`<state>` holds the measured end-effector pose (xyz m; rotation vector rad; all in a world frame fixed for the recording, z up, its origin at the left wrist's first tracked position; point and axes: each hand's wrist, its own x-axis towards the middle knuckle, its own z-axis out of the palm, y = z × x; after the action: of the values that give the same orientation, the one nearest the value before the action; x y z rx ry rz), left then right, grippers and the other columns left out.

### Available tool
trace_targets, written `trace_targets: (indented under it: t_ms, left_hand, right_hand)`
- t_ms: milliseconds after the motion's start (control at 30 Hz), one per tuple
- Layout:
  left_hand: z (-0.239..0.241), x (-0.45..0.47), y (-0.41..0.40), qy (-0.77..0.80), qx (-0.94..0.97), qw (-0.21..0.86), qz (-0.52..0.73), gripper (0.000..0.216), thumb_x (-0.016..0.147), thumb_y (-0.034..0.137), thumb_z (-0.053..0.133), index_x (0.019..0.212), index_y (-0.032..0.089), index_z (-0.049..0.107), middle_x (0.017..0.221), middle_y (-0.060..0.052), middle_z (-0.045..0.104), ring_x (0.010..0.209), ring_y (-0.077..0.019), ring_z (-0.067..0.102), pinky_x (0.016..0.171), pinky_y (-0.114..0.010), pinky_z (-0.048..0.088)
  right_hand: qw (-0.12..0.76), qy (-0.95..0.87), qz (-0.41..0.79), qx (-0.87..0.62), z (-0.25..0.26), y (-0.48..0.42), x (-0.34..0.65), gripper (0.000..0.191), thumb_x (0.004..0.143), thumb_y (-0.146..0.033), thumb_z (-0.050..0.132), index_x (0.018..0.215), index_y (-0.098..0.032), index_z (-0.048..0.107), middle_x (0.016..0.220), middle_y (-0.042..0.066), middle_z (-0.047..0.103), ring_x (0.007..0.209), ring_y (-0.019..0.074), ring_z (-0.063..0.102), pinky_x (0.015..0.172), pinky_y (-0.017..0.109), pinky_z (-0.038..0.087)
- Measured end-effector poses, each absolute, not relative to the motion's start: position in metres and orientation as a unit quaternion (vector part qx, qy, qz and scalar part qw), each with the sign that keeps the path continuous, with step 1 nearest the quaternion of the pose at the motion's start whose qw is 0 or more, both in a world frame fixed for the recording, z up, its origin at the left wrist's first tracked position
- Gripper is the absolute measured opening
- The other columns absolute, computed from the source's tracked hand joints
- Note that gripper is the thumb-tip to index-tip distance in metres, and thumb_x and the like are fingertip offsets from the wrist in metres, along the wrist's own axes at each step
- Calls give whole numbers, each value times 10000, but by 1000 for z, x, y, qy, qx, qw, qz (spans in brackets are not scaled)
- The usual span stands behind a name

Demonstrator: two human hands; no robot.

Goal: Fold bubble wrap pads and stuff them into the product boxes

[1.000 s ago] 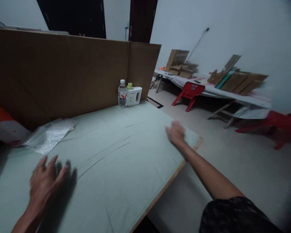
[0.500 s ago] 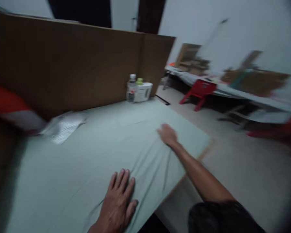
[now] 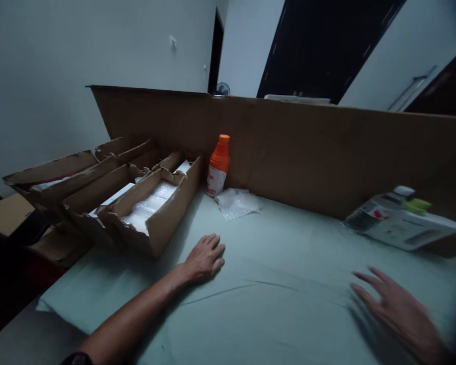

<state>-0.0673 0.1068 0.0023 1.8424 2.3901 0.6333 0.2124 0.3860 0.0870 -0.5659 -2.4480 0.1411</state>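
Note:
My left hand [image 3: 205, 258] lies palm down on the pale green cloth [image 3: 273, 304] that covers the table, fingers loosely spread, holding nothing. It rests just right of an open cardboard box [image 3: 155, 213] with white packing inside. My right hand [image 3: 397, 309] hovers flat over the cloth at the lower right, fingers stretched out and blurred by motion, empty. A crease in the cloth runs between the two hands.
An orange bottle [image 3: 218, 166] stands against a tall cardboard wall [image 3: 307, 147], with a bubble-wrap sheet [image 3: 237, 203] beside it. A water bottle [image 3: 380, 208] and a white detergent jug [image 3: 414, 230] sit at the right. More open boxes [image 3: 79, 177] stand at the left.
My view has swung left, bringing the boxes and the orange bottle into sight. Both hands have slid across the cloth and still lie flat with fingers out.

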Motion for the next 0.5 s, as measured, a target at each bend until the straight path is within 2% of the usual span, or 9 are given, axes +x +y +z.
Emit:
trace_targets:
  t_ms: [67, 133, 200, 267, 367, 500]
  left_hand:
    - [-6, -66, 103, 766, 609, 21, 206, 376, 949, 361, 515, 1286, 199, 544, 1480, -159, 471, 1397, -323, 401, 1173, -533, 292]
    - [-9, -65, 99, 759, 616, 16, 209, 398, 949, 402, 519, 1291, 199, 538, 1483, -158, 465, 1398, -330, 392, 1173, -540, 281]
    - [-10, -67, 97, 752, 623, 13, 216, 381, 942, 422, 531, 1260, 214, 553, 1455, -130, 493, 1381, -308, 405, 1172, -510, 287]
    - [-10, -71, 97, 748, 623, 11, 227, 314, 938, 398, 540, 1194, 221, 579, 1392, -98, 541, 1347, -274, 432, 1171, -460, 296]
    - [-11, -77, 100, 753, 610, 12, 247, 202, 920, 329, 558, 1069, 201, 604, 1299, -88, 587, 1287, -251, 468, 1159, -409, 309]
    - [-16, -79, 104, 756, 597, 19, 269, 164, 903, 308, 581, 1025, 198, 593, 1282, -87, 584, 1262, -253, 472, 1144, -421, 323]
  right_hand:
    - [270, -945, 34, -182, 96, 373, 168, 366, 906, -603, 480, 883, -346, 740, 1176, 179, 697, 1036, 364, 687, 798, 529, 546]
    - [226, -968, 19, -106, 112, 346, 103, 373, 925, -510, 459, 1049, -284, 729, 1348, 145, 634, 1133, 349, 658, 914, 556, 518]
    - [234, -972, 10, -10, 136, 310, 31, 325, 935, -408, 479, 1079, -239, 716, 1370, 150, 621, 1235, 339, 601, 969, 555, 486]
    - [234, -970, 20, 61, 163, 271, -35, 265, 933, -335, 522, 1088, -229, 708, 1385, 142, 611, 1249, 317, 588, 971, 526, 481]
    - [226, -962, 57, 144, 197, 214, -110, 182, 913, -254, 584, 1038, -221, 712, 1311, 113, 659, 1168, 275, 623, 953, 457, 475]
    - [107, -967, 70, 218, 214, 155, -162, 178, 914, -268, 634, 1042, -178, 719, 1061, 81, 744, 938, 205, 659, 837, 332, 439]
